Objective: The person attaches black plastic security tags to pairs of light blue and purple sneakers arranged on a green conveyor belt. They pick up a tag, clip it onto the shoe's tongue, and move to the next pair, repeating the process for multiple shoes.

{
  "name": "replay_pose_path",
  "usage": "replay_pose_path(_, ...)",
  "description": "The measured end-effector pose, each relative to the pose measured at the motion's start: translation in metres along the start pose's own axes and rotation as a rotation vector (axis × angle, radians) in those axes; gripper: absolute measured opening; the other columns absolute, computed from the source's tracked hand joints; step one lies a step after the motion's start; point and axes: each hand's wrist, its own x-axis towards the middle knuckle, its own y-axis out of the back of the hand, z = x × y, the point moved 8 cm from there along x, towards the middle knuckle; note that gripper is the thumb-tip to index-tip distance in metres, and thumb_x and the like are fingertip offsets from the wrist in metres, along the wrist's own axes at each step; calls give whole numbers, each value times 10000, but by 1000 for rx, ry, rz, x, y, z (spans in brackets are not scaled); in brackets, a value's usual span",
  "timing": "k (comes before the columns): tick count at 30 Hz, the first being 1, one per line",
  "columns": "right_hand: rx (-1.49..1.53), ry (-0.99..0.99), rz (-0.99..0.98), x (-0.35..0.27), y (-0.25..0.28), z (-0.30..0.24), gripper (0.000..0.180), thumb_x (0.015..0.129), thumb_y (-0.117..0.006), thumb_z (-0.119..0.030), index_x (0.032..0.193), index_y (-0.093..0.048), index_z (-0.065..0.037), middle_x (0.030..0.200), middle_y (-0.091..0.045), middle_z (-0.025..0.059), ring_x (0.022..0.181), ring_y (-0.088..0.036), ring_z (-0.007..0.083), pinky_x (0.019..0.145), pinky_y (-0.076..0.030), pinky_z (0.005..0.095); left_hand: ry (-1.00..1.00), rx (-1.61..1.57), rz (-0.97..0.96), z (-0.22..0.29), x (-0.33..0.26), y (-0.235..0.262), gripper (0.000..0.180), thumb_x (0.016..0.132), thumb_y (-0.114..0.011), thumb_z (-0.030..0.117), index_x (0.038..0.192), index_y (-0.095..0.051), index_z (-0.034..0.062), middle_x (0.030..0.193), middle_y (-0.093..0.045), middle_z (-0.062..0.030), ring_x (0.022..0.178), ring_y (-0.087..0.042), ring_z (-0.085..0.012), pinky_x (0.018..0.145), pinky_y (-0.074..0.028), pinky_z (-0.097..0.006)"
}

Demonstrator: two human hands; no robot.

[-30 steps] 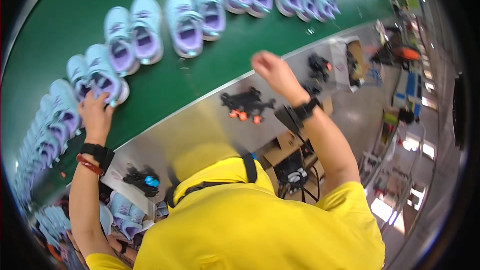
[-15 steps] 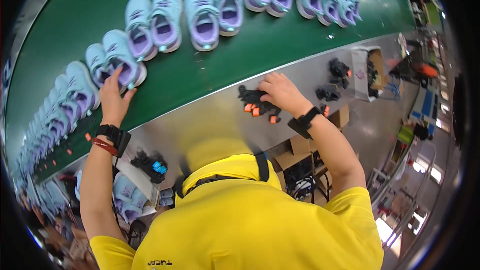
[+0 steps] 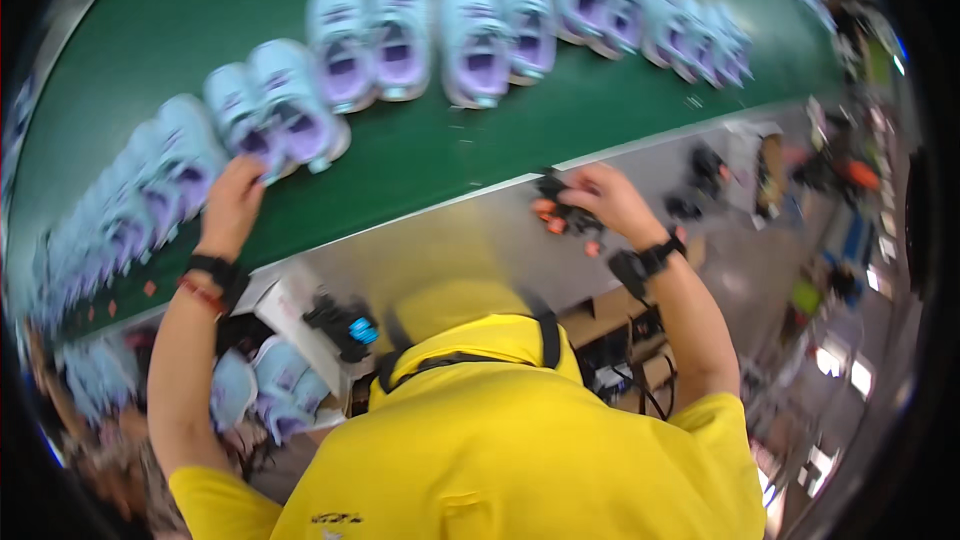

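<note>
My left hand (image 3: 232, 208) is at the heel of a light blue shoe (image 3: 236, 112) with a purple lining, its fingers drawn together on the heel edge. The matching shoe (image 3: 283, 75) stands against it on the right. My right hand (image 3: 612, 202) is over a small pile of black pieces (image 3: 578, 220) with orange tags, by the edge of the green surface. Its thumb and fingers are pinched on one of the black pieces; motion blur hides what kind of piece it is.
Pairs of similar shoes (image 3: 475, 40) stand in a curved row along the green table (image 3: 420, 155). More black bunches (image 3: 706, 165) and an open carton (image 3: 768, 175) are on the grey ledge at right. Below left, a white box (image 3: 290, 315) stands beside black pieces with a blue tag (image 3: 362, 331) and more shoes.
My view has shifted, so the shoes appear farther right. My left fingers, spread before, have come together at the left shoe's heel. My right hand has gone from resting on the pile to pinching.
</note>
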Motion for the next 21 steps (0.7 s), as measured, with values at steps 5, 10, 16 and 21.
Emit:
replay_pose_path(5, -449, 388, -122, 17, -123, -118, 181, 864, -566, -189, 892, -477, -34, 781, -624, 142, 661, -608, 374, 586, -486, 445, 33, -25, -129, 13, 1, -1, 171, 748, -600, -64, 899, -556, 1, 865, -549, -142, 788, -574, -334, 679, -461, -379)
replay_pose_path(10, -237, 596, 97, 40, -243, -175, 121, 901, -474, -139, 952, -434, -36, 795, -650, 170, 717, -634, 380, 556, -491, 449, 8, -25, -154, 13, -2, 7, 182, 733, -616, -63, 893, -558, 1, 872, -552, -144, 792, -572, -348, 682, -467, -381)
replay_pose_path(16, 279, 264, -27, 70, -282, -160, 341, 934, -498, -65, 1270, -439, -54, 732, -626, 124, 530, -617, 176, 489, -497, 311, -13, -40, -176, -1, 0, 16, 180, 751, -643, 11, 926, -605, 30, 886, -577, -135, 823, -597, -340, 687, -484, -389)
replay_pose_path(21, 507, 44, -130, 69, -307, -173, 324, 943, -490, -70, 1260, -429, -45, 710, -610, 80, 501, -591, 129, 465, -480, 278, -37, -37, -81, -8, -17, 33, 163, 757, -673, 37, 909, -618, 50, 858, -587, -77, 724, -614, -295, 610, -491, -369)
